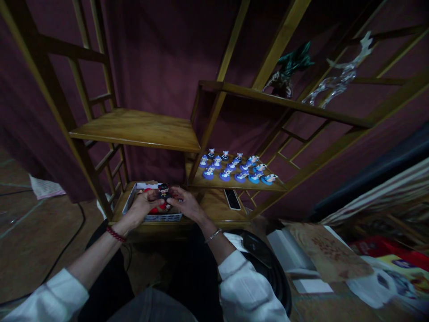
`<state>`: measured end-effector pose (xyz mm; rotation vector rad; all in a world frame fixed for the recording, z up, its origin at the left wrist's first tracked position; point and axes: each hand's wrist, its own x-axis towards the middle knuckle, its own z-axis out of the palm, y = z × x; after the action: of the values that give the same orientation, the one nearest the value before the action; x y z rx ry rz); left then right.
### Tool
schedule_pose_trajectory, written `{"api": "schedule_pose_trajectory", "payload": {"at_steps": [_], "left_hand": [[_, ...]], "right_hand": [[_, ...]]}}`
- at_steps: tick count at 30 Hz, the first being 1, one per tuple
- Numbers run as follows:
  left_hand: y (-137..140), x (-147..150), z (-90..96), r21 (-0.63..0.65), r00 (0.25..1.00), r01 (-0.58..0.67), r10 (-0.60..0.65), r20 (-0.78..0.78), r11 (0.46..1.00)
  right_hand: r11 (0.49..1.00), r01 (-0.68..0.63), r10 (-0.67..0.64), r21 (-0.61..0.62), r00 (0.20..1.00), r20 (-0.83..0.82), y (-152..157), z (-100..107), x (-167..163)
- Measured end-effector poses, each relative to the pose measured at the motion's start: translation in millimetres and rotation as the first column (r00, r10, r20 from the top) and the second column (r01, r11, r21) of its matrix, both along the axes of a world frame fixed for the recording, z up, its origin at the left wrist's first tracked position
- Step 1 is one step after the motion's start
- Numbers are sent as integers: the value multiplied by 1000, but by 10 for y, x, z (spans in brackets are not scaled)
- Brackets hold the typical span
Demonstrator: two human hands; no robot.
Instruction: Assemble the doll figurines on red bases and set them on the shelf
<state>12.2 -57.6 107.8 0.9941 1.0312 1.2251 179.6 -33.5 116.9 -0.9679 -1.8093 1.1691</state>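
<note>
Between my two hands is a small figurine (163,192) with black hair and dark clothes, held upright over a shallow box. My left hand (144,207) grips it from the left, with a red bead bracelet on the wrist. From the right, my right hand (186,203) closes on its other side. Below them, the cardboard box (172,218) stands on the lowest shelf and has red items in it, partly hidden by my hands. Several purple and blue figurines (227,174) stand in rows on the shelf to the right.
A phone (232,199) lies on the low shelf (211,203). Above the box is a wooden shelf board (140,128). A glass deer (345,76) and a green ornament (291,67) stand higher at right. Boxes and bags (328,250) lie on the floor at right.
</note>
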Motion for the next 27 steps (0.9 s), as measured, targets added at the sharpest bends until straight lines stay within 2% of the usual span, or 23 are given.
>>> {"api": "schedule_pose_trajectory", "payload": {"at_steps": [5,12,16,27], "left_hand": [[-34,-71,168,53,999,48,-47,-21,997],[-143,-110,473,102,994,49,-39,-99,994],[-196,-158,625,94,986,81,-66,-154,992],[-310,-347,1122,202,946,216,-153,-287,955]], "right_hand": [[999,-34,34,11,999,-6,-15,135,-31],[998,-22,21,58,1000,12,-97,371,-85],[998,-10,11,68,1000,-6,-171,514,-111],[994,-30,32,105,999,-18,-385,1099,-195]]}}
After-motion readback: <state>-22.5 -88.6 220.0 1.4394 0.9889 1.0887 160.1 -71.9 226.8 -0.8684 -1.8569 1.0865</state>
